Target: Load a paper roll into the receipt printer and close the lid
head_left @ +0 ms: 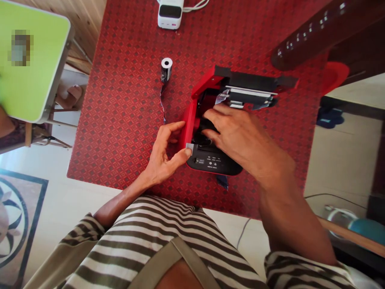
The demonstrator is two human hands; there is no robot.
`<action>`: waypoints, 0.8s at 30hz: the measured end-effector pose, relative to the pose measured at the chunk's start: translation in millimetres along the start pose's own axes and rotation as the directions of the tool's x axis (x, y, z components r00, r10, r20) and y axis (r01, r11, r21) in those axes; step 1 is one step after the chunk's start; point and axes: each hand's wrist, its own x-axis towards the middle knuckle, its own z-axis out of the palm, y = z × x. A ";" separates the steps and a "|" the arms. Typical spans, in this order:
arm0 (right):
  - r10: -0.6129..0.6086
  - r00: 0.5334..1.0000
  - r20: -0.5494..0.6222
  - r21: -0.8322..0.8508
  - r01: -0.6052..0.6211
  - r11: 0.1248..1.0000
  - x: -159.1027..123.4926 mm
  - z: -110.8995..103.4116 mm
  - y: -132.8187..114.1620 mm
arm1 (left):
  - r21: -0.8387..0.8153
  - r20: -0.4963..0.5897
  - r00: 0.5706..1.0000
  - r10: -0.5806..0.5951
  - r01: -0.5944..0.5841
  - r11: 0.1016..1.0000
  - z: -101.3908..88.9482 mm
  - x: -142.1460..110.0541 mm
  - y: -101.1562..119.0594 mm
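Note:
A red and black receipt printer (216, 160) stands on the table with its lid (252, 82) raised. My left hand (164, 156) steadies the printer's left side, thumb on the front corner and fingers along the red wall. Inside the uncovered compartment are the fingers of my right hand (240, 132). Its thumb and index finger curl inward, and whatever lies between them is hidden. Beneath the lid, bits of shiny film show near the roller. A small white paper roll (166, 64) stands to the left, with a dark, thin strip (162, 102) trailing from it toward my left hand.
The red patterned table (120, 100) carries a white device (170, 16) with a cable at its far edge. A dark cylindrical object (300, 38) slants in from the right. Beside the table stands a green folding table (36, 88), with part of a person near it.

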 end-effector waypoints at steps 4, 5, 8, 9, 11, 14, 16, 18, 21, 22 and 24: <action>0.018 0.998 -0.067 0.011 -0.017 1.000 -5.6 -0.9 -3.8 | -0.003 -0.012 1.000 0.006 -0.006 1.000 0.9 0.5 0.3; 0.022 0.997 -0.080 0.014 -0.021 1.000 -6.9 -0.9 -4.2 | -0.004 -0.013 1.000 0.003 -0.003 1.000 1.1 0.9 0.2; 0.043 0.995 -0.090 0.026 -0.041 0.999 -8.7 -1.5 -4.6 | 0.000 -0.008 1.000 -0.008 0.008 1.000 1.0 2.1 0.3; 0.053 0.995 -0.090 0.031 -0.050 0.998 -8.3 -2.1 -4.7 | 0.003 -0.006 1.000 -0.008 0.008 1.000 0.7 2.4 0.6; 0.072 0.994 -0.088 0.038 -0.069 0.997 -6.9 -4.0 -5.5 | 0.010 -0.005 1.000 0.000 0.001 1.000 -0.3 2.7 1.3; 0.072 0.993 -0.092 0.038 -0.069 0.997 -6.1 -7.9 -8.3 | 0.022 0.001 1.000 0.014 -0.014 1.000 -1.6 2.5 1.6; 0.065 0.991 -0.118 0.035 -0.061 0.998 -9.1 -11.5 -10.8 | 0.019 0.002 1.000 0.021 -0.021 1.000 -1.8 2.4 0.9; 0.065 0.986 -0.153 0.049 -0.058 0.997 -16.4 -17.3 -13.4 | 0.005 0.001 1.000 0.025 -0.025 1.000 -1.5 2.4 -0.6; 0.058 0.978 -0.199 0.120 -0.034 0.992 -34.7 -33.2 -17.2 | -0.005 -0.008 0.999 0.033 -0.033 0.999 -0.7 3.0 -4.0; 0.056 0.973 -0.223 0.146 -0.024 0.989 -42.3 -40.1 -18.1 | -0.001 -0.014 0.999 0.037 -0.037 0.999 -0.6 3.2 -5.4; 0.088 0.954 -0.285 0.211 -0.027 0.977 -58.0 -53.2 -17.1 | 0.012 -0.024 0.999 0.046 -0.046 0.999 -1.1 3.6 -8.0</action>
